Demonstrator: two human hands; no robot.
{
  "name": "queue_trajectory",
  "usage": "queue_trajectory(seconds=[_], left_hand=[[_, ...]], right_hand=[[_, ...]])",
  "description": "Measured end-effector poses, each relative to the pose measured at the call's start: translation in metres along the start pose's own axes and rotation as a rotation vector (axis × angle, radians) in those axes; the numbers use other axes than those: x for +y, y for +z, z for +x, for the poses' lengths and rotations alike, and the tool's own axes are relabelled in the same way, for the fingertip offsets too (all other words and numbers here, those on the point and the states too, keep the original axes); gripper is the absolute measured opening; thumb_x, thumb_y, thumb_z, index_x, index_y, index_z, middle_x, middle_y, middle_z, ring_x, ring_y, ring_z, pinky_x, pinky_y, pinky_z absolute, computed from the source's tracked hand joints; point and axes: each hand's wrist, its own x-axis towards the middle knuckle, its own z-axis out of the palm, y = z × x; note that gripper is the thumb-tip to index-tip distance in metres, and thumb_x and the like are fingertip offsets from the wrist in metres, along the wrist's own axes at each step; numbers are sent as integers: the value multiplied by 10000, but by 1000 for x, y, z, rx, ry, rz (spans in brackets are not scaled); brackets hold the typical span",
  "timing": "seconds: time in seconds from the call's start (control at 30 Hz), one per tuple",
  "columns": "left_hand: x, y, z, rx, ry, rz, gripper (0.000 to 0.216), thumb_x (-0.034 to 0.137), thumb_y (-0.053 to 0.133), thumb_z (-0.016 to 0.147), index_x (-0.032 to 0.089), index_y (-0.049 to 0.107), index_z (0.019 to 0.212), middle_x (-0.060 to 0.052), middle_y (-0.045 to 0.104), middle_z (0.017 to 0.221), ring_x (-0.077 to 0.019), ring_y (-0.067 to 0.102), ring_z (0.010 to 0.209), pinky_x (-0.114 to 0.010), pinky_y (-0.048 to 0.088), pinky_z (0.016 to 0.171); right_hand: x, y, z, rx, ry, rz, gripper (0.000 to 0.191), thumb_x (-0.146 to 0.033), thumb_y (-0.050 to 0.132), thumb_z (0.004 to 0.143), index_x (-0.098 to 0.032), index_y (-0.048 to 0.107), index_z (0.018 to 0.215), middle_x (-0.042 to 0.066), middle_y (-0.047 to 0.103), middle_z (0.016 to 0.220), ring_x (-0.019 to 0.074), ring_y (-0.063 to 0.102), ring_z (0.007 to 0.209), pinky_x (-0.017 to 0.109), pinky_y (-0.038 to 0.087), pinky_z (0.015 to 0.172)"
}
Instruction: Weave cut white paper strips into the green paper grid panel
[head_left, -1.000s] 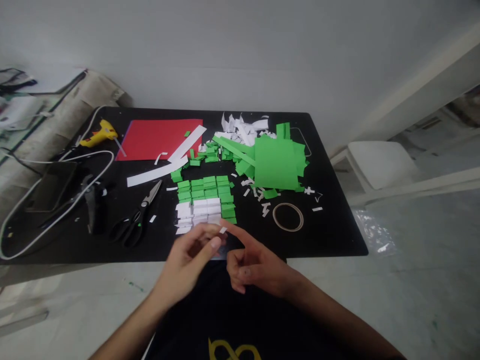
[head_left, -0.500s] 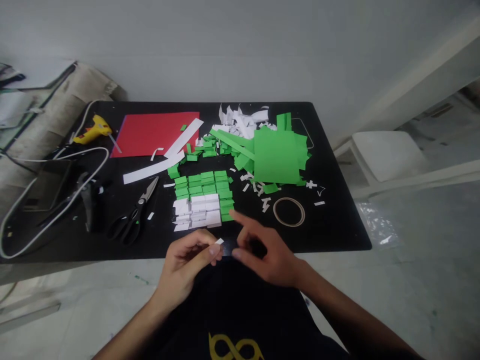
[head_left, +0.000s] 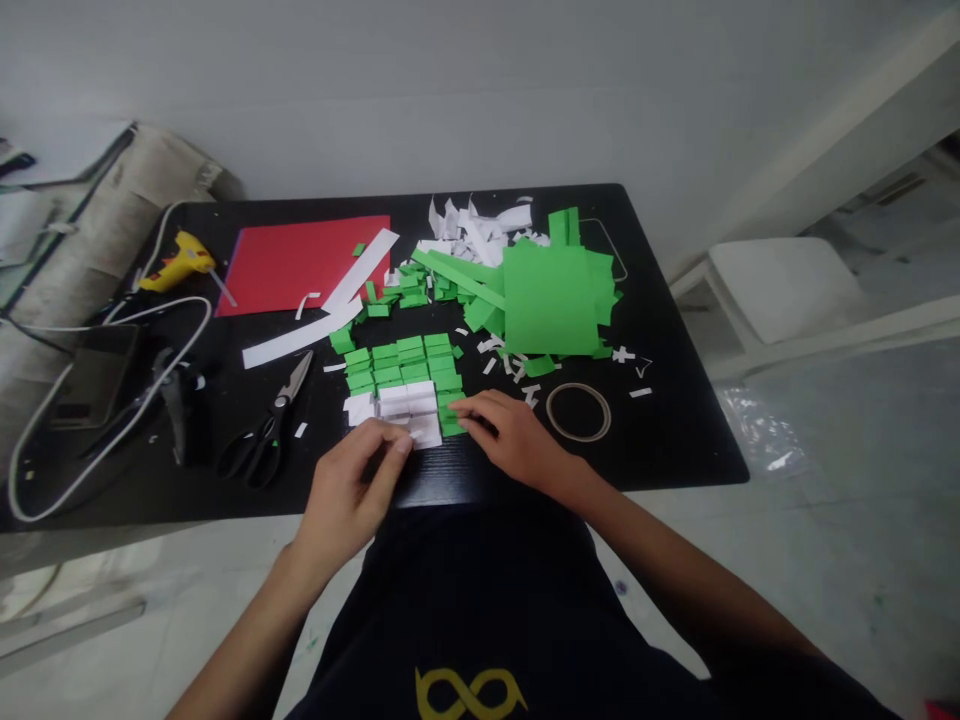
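Note:
Rows of small folded green paper pieces [head_left: 405, 357] lie close together on the black table, with folded white paper pieces [head_left: 409, 398] along their near side. Over the near white pieces, my left hand [head_left: 360, 475] is closed, thumb against forefinger, with a small white paper strip at the fingertips, mostly hidden. My right hand [head_left: 517, 440] rests at the right end of the block. Its thumb and forefinger are drawn together at the near green pieces; what lies between them cannot be made out.
Black-handled scissors [head_left: 279, 405], a yellow glue gun [head_left: 180, 262] and a looped white cable [head_left: 206, 330] lie left. Behind are a red sheet [head_left: 292, 265], white strips [head_left: 300, 335], green sheets [head_left: 551, 300] and white scraps [head_left: 480, 235]. A tape ring [head_left: 551, 412] sits right.
Both hands have moved forward from the table's near edge to the paper block. My left hand brought the white strip over the white pieces; my right fingers came down onto the green pieces.

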Motion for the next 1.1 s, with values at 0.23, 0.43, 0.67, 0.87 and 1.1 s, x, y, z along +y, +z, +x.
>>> queue_trajectory(seconds=[0.23, 0.43, 0.67, 0.87, 1.1], left_hand=[[0, 15, 13, -114, 223, 324, 211, 249, 487, 1062, 194, 689, 1034, -76, 647, 972, -236, 611, 919, -382, 508, 848], [0, 36, 24, -120, 328, 549, 236, 215, 479, 1055, 155, 697, 986, -119, 613, 951, -274, 535, 887, -425, 474, 803], [-5, 41, 28, -73, 348, 598, 216, 219, 513, 1038, 165, 706, 958, -112, 602, 929, -270, 529, 874, -413, 459, 795], [-4, 43, 29, -64, 354, 646, 231, 222, 510, 1041, 172, 715, 949, -99, 599, 887, -261, 525, 844, -398, 451, 768], [-5, 45, 29, -58, 369, 666, 271, 218, 487, 1050, 151, 725, 940, -117, 616, 888, -266, 529, 839, -405, 448, 762]], right_hand=[[5, 2, 4, 60, 91, 75, 135, -121, 682, 948, -180, 747, 1051, 64, 796, 1005, 185, 744, 891, 332, 581, 846], [4, -2, 6, 25, 141, 129, 180, -70, 687, 904, -183, 749, 1029, 50, 808, 998, 172, 751, 889, 314, 588, 819], [4, -4, 7, 24, 149, 185, 173, -81, 666, 924, -184, 750, 1035, 53, 817, 1002, 171, 767, 914, 331, 609, 857], [5, -5, 8, 13, 156, 184, 206, -59, 660, 909, -186, 757, 1038, 52, 817, 994, 173, 769, 904, 339, 615, 856], [5, -5, 7, 10, 148, 187, 231, -33, 647, 896, -175, 758, 1039, 56, 818, 1000, 166, 759, 887, 327, 604, 844]])
